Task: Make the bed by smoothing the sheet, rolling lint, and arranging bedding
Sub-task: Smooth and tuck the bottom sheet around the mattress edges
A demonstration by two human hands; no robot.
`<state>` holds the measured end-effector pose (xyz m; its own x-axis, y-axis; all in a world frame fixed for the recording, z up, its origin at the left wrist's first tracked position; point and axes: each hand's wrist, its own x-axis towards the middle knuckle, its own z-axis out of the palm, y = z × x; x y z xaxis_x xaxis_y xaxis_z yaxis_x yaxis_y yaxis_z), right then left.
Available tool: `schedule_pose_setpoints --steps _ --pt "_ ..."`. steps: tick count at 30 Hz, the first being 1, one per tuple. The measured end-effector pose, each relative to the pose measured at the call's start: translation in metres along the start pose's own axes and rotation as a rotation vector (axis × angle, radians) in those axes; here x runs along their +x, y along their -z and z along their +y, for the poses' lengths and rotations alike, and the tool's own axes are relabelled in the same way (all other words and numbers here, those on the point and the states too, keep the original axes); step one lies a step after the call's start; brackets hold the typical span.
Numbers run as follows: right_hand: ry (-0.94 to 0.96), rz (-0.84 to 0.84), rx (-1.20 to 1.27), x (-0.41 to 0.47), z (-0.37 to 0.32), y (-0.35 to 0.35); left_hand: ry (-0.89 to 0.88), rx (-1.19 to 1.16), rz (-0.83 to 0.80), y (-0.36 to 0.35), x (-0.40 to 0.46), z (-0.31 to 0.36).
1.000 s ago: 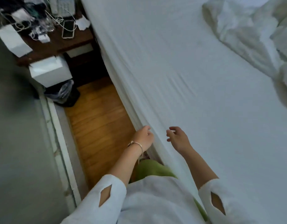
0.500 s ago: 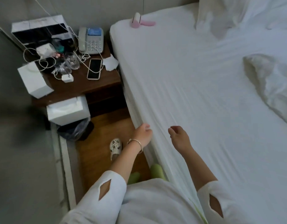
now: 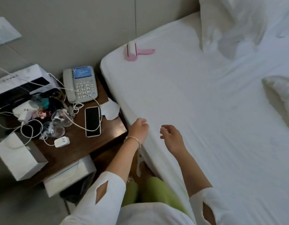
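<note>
Sheet [image 3: 181, 98] along our side of the bed lies mostly flat, and lint rolling has not begun.

We have our left hand [image 3: 138, 129] curled at the mattress edge, and we cannot tell whether its fingers pinch the fabric or only rest on it. Our right hand [image 3: 172, 138] hovers loosely open over the sheet, holding nothing. The pink lint roller [image 3: 134, 51] lies untouched near the head corner, well apart from both hands. Pillows [image 3: 230, 21] and crumpled bedding [image 3: 280, 95] sit heaped on the far side, so we judge smoothing nearly done here, with rolling and arranging still left.
</note>
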<state>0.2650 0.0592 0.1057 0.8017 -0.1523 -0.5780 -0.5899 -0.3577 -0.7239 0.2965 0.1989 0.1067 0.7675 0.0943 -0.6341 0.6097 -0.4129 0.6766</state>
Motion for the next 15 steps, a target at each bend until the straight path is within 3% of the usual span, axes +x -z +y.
schedule_pose_setpoints --steps 9,15 --pt "0.038 -0.079 -0.054 0.169 -0.101 -0.025 0.076 -0.052 0.173 0.053 0.154 0.055" --pt "0.032 -0.072 -0.048 0.246 -0.149 -0.052 0.001 0.074 0.236 0.078 0.252 0.084"
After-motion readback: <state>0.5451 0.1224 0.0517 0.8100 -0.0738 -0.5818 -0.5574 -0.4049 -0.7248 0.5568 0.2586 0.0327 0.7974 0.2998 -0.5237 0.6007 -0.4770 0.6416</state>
